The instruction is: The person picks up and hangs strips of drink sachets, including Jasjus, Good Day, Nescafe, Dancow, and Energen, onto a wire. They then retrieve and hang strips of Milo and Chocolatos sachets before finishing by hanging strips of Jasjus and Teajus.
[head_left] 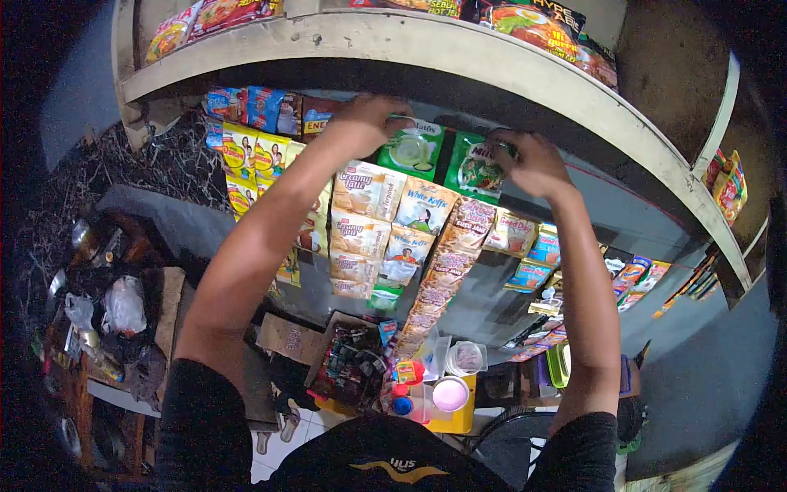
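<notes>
Both my arms reach up to rows of drink sachets hanging below a shelf. My left hand [373, 123] is closed at the top left corner of a green "-latos" sachet [412, 154] picturing a cup of green drink. To its right, my right hand [529, 164] grips the right edge of a green Milo sachet [474, 174], fingers bent over its front. Just below hang Creamy Latte sachets [362, 195], White Koffie sachets [425, 211] and a long strip of brown sachets [447, 266]. My left fingertips are partly blurred.
The curved white shelf edge [352, 31] runs above my hands, with noodle packets [533, 29] on it. Yellow sachets [254, 156] hang at left, Good Day sachets [512, 232] at right. Below stand a box of small packets [352, 361] and a pink-lidded tub [450, 394].
</notes>
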A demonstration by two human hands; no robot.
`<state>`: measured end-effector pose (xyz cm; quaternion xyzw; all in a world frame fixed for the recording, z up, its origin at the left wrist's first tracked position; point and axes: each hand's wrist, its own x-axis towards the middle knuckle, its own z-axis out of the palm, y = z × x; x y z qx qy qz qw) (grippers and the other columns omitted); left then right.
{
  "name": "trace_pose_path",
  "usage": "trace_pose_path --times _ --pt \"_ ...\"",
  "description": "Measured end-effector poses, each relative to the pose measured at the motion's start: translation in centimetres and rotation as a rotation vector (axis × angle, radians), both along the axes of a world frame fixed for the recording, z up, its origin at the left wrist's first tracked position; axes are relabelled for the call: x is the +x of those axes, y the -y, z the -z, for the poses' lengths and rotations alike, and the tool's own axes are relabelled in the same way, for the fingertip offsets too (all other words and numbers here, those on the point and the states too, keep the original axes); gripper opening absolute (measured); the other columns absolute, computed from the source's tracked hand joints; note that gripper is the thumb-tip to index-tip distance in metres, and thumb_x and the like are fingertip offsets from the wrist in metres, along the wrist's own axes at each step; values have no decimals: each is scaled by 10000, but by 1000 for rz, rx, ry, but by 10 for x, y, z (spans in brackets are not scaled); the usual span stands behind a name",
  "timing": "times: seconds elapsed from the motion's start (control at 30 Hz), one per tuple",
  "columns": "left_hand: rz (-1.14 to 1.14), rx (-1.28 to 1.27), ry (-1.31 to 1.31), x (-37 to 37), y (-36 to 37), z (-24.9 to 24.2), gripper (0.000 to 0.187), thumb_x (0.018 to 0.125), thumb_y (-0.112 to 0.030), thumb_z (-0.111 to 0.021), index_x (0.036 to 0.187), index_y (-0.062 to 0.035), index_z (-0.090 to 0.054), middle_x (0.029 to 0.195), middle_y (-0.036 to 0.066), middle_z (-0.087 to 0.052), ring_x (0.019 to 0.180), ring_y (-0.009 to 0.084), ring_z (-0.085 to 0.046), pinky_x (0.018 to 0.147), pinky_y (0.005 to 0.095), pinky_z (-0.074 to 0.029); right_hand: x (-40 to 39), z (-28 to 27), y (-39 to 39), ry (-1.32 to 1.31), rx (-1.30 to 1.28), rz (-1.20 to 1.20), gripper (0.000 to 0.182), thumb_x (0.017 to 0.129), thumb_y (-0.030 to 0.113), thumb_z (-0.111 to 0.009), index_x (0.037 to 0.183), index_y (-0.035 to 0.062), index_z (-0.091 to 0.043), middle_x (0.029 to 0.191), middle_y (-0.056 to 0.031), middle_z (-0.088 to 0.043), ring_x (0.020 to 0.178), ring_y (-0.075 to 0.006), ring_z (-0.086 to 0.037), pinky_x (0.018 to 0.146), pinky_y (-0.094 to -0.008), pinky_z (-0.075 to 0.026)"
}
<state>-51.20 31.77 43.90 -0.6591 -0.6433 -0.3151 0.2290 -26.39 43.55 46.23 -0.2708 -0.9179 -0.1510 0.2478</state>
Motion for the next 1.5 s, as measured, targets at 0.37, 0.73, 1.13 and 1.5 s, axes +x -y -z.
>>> trace_pose_path --times 0.37,0.73,1.13,1.5 --pt "-19 -13 81 -12 0 2 211 801 -254 -658 978 -140 -670 985 134 -656 966 347 -583 858 419 -457 -4 11 -10 -125 4 -91 302 860 367 -567 1063 172 -677 886 -160 -668 799 -328 -647 823 -416 -476" --pt "27 153 -140 -25 6 27 275 909 -292 -514 1139 -192 -628 1145 67 -614 1129 259 -527 1037 394 -340 -36 33 -4 -165 141 -110 257 875 333 -556 1055 198 -681 983 -95 -675 942 -307 -614 962 -455 -358" --pt "-29 428 -356 -30 16 44 316 871 -264 -544 1170 -191 -616 1197 -7 -601 1169 201 -516 1084 459 -262 -41 46 18 -188 286 -50 422 872 287 -554 1286 216 -506 1171 -81 -596 1080 -270 -556 1000 -544 -288" --pt "-291 358 -278 -183 97 23 364 871 -342 -560 1215 -222 -578 1210 44 -579 1167 232 -504 1040 426 -311 -63 47 68 -309 325 -353 322 826 291 -617 1120 164 -592 1161 -118 -577 1072 -310 -536 891 -452 -425"
